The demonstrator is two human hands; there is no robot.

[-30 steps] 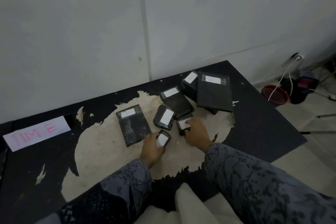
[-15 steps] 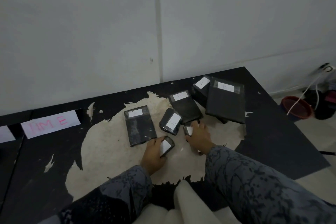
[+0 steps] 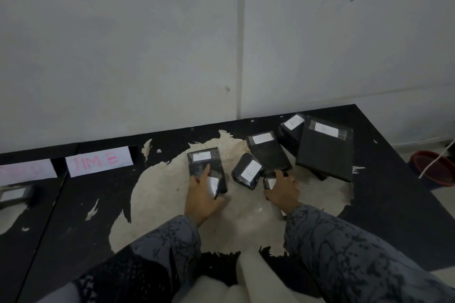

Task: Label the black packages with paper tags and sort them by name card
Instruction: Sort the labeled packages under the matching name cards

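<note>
While sorting: both hands pick up tagged packages near the name card [image 3: 99, 161].
Left hand [image 3: 200, 198]: fingers hold a small package [image 3: 213, 186].
Right hand [image 3: 283, 190]: fingers hold another small package [image 3: 270, 182].

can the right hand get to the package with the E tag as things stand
Probably yes, once freed. The package with the E tag lies flat just left of the right hand, nothing on top of it. But that hand's grip is on a small tagged package, so it would need to set that down first.
</note>
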